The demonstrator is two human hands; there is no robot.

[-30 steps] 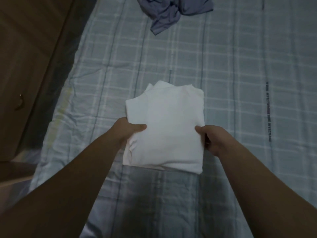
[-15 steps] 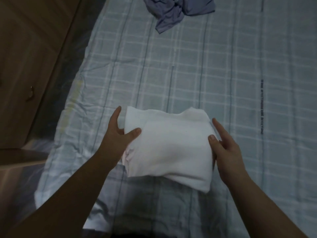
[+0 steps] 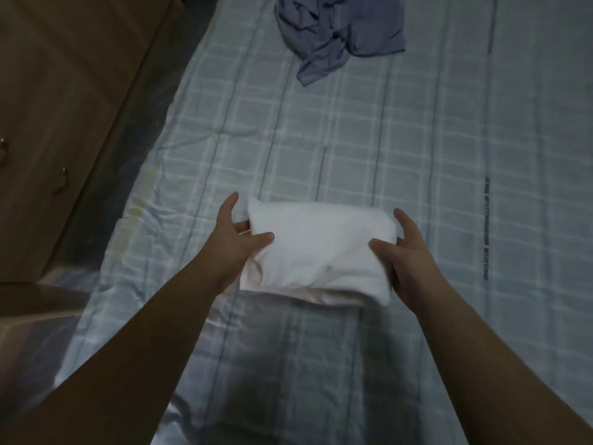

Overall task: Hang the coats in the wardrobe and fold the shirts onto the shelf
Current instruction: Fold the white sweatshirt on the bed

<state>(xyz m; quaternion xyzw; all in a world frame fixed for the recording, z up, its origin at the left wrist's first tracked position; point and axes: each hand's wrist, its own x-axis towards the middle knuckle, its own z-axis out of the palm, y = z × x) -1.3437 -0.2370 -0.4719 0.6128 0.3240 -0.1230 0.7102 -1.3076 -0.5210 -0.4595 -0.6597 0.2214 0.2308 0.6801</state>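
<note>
Both hands have a grip on the folded white shirt (image 3: 321,252), one at each short end: the left hand (image 3: 239,244) has its thumb laid over the top face and its fingers tucked under and behind the end, and the right hand (image 3: 406,255) mirrors it, thumb on top and fingers curled round the far edge, so each grip is clamped on the cloth. A second ago the shirt lay flat as a tall rectangle with the hands gripping its near part; since then it has been doubled over into a shorter, thicker bundle and now sits lifted slightly, its near edge casting a shadow on the bed (image 3: 417,155). That suggests the folding of this shirt is finished and the carry to the shelf is the step in hand; no shelf shows in this view. The shirt looks like soft, matte cotton, plump at the fold, with a thin layer of hem peeking out below its near edge. Under it the bedsheet is pale blue-grey with a checked pattern and light creases. Well beyond the shirt, at the far end of the bed, lies a crumpled blue-grey garment (image 3: 337,36), limp and unfolded, likely next. Left of the shirt, past the bed's edge, stands brown wooden furniture (image 3: 64,107) with small metal handles.
</note>
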